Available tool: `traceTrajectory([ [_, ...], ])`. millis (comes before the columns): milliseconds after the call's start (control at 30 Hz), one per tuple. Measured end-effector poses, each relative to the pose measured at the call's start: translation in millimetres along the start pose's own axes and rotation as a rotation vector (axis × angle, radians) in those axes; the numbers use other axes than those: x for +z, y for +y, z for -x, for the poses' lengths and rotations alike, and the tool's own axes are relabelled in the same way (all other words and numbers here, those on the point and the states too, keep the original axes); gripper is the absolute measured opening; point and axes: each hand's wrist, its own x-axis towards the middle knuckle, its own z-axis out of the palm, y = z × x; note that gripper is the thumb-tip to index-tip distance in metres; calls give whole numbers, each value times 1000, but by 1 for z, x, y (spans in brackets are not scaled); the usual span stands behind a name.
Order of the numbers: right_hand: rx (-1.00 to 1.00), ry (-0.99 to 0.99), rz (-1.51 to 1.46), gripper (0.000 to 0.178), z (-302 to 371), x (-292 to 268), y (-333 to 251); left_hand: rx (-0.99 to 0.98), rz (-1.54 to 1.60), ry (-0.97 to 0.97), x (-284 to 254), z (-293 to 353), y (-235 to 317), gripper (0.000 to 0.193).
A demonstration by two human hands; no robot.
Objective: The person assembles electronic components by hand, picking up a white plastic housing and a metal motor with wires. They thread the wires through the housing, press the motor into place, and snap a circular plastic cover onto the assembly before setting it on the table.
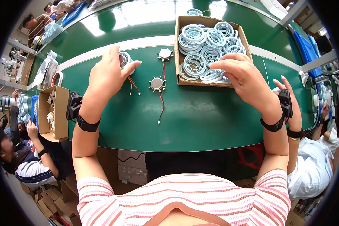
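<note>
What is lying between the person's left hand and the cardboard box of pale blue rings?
Two wired grey discs lie there on the green tabletop, as the head view shows.

Green bench (pixel 203 124): 2 silver discs (pixel 156 84) near each other, leads (pixel 163 106) trailing; 1 open cardboard box (pixel 209 21) just right; tape roll (pixel 57 78) left.
</note>
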Motion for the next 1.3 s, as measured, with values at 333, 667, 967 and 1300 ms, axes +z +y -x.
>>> traceTrajectory([
  [333,69,308,-254,27,21,-23,-37,419,335,-34,-41,60,82,51],
  [667,25,25,-159,36,69,16,-44,638,309,-336,3,63,127,63],
  [967,302,187,-183,72,92,56,-74,328,778,-459,26,70,119,71],
  [1300,294,287,-596,83,82,47,-87,-45,1514,-982,32,71,128,65],
])
